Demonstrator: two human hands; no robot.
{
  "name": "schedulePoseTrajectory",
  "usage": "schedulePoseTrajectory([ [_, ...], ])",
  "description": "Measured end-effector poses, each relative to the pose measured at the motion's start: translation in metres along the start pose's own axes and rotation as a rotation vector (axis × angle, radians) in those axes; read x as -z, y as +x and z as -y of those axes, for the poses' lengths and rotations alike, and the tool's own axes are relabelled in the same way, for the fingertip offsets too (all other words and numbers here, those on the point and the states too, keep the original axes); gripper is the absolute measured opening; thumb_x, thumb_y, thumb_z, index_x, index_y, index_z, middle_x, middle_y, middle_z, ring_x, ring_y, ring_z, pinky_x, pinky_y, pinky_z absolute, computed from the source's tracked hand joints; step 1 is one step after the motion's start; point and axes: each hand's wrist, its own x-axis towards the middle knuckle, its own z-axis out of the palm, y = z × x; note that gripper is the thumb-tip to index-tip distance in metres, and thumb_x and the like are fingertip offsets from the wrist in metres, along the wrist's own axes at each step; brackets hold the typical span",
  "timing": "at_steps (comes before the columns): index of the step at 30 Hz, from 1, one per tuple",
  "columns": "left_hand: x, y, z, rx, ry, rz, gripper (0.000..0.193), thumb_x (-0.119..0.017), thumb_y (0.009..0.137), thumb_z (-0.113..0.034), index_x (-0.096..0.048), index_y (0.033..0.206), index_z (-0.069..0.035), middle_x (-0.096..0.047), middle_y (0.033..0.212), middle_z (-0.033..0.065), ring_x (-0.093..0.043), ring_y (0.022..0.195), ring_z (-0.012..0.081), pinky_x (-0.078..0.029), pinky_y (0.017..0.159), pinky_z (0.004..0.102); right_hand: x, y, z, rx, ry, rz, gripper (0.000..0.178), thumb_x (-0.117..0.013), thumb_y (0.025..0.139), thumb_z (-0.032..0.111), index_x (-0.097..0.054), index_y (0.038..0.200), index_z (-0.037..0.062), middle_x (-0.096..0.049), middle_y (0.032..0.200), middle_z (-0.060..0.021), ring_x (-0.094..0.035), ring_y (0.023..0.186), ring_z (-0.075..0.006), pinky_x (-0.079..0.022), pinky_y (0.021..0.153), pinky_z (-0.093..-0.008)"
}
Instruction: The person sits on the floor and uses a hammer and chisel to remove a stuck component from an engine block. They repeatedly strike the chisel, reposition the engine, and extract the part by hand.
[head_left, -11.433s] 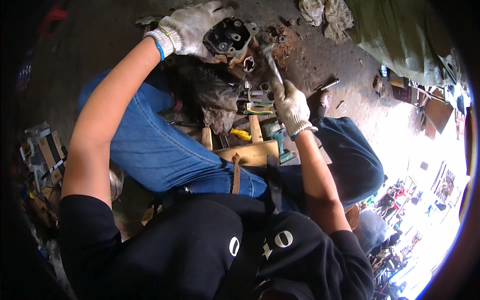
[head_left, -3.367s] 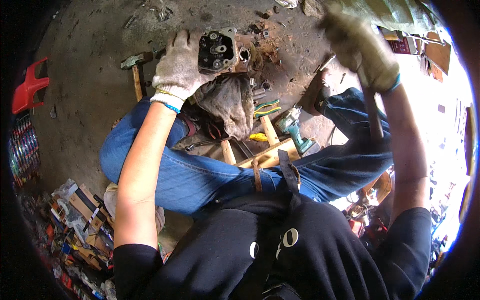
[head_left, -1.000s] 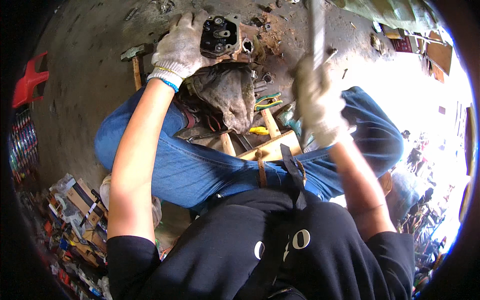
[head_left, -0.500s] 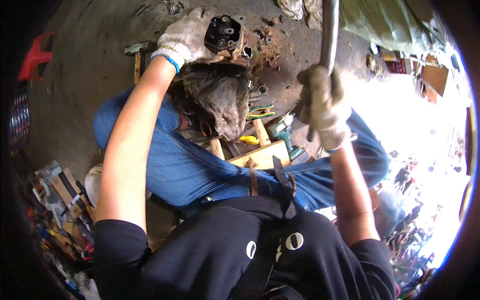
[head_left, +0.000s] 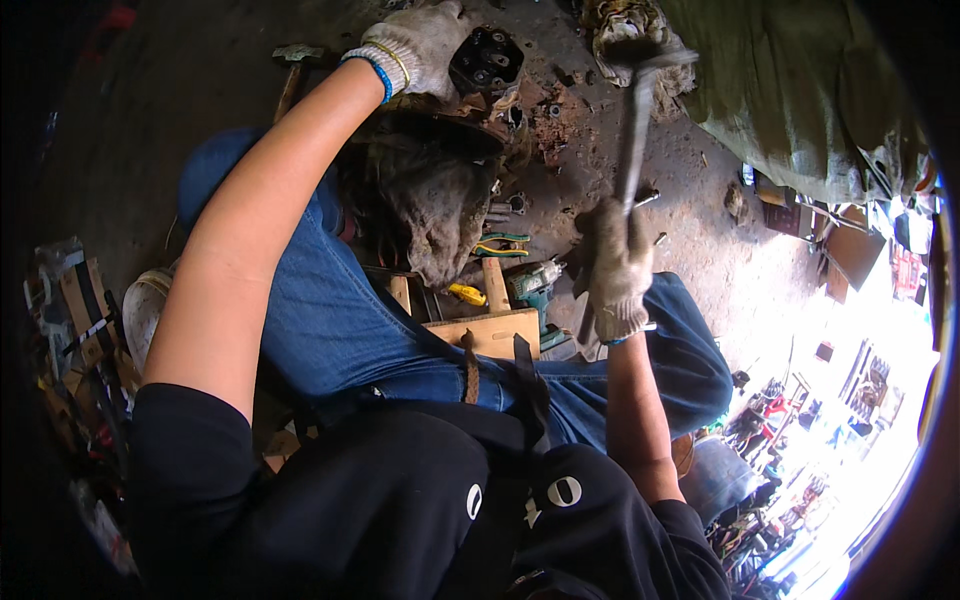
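While grey rag (head_left: pixel 440 205) near engine part (head_left: pixel 487 60) — pliers (head_left: pixel 503 246), drill (head_left: pixel 533 287) farther off.

Left hand (head_left: pixel 425 48), right hand (head_left: pixel 617 268) gloved off-white, smudged grey; hammer (head_left: pixel 635 135) silver-grey; metal part (head_left: pixel 486 60) black; rag (head_left: pixel 437 212) mottled grey-brown; pliers (head_left: pixel 507 238) green and yellow; drill (head_left: pixel 532 288) teal; jeans (head_left: pixel 335 310) blue; shirt (head_left: pixel 365 490) black, white print.
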Motion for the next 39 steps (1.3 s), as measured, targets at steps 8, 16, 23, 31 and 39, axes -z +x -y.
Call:
schedulePoseTrajectory([
  [8, -0.001, 0.004, 0.001, 0.014, -0.017, 0.017, 0.107, -0.095, 0.058, -0.04, -0.045, 0.149, -0.015, -0.055, 0.14, 0.0145, -0.059, 0.127, 0.0336, -0.053, 0.106, 0.0426, -0.018, 0.017, -0.059, -0.186, -0.844, 0.214, 0.052, -0.057, 0.101, 0.05, -0.067, 0.122, 0.0029, -0.073, 0.084, -0.0118, -0.07, 0.077, -0.0209, -0.054, 0.068, -0.0341],
  [16, 0.032, 0.006, 0.015, -0.102, 0.004, 0.112, 0.091, -0.089, 0.065, -0.049, -0.055, 0.137, -0.005, -0.061, 0.129, 0.0199, -0.063, 0.12, 0.0356, -0.053, 0.101, 0.0433, 0.0, 0.005, 0.003, 0.173, -0.231, 0.075, 0.041, -0.059, 0.1, 0.044, -0.066, 0.104, 0.0033, -0.069, 0.079, -0.0041, -0.057, 0.061, -0.0096, -0.043, 0.052, -0.0254],
  [23, 0.002, 0.006, -0.001, 0.021, -0.028, 0.028, 0.103, -0.091, 0.06, -0.05, -0.047, 0.146, -0.013, -0.056, 0.138, 0.0146, -0.06, 0.126, 0.0322, -0.053, 0.105, 0.0403, 0.005, 0.024, -0.05, -0.005, -0.831, 0.248, 0.047, -0.054, 0.098, 0.052, -0.064, 0.11, 0.0073, -0.071, 0.083, -0.0212, -0.068, 0.077, -0.0391, -0.053, 0.068, -0.0469],
  [31, 0.023, 0.012, 0.017, -0.135, -0.015, 0.094, 0.098, -0.091, 0.058, -0.053, -0.056, 0.136, -0.005, -0.062, 0.127, 0.0192, -0.063, 0.117, 0.035, -0.054, 0.1, 0.0425, 0.02, 0.006, -0.003, 0.106, -0.472, 0.149, 0.041, -0.06, 0.097, 0.046, -0.067, 0.101, 0.0052, -0.07, 0.073, -0.0101, -0.07, 0.068, -0.0274, -0.054, 0.066, -0.0381],
  [39, 0.008, 0.006, 0.009, -0.107, 0.085, -0.001, 0.097, -0.09, 0.063, -0.053, -0.054, 0.138, -0.004, -0.06, 0.132, 0.02, -0.063, 0.118, 0.0349, -0.053, 0.102, 0.0418, 0.0, 0.026, -0.054, -0.037, -0.782, 0.21, 0.06, -0.057, 0.096, 0.056, -0.065, 0.121, 0.0029, -0.073, 0.088, -0.0205, -0.073, 0.087, -0.0385, -0.056, 0.073, -0.0427],
])
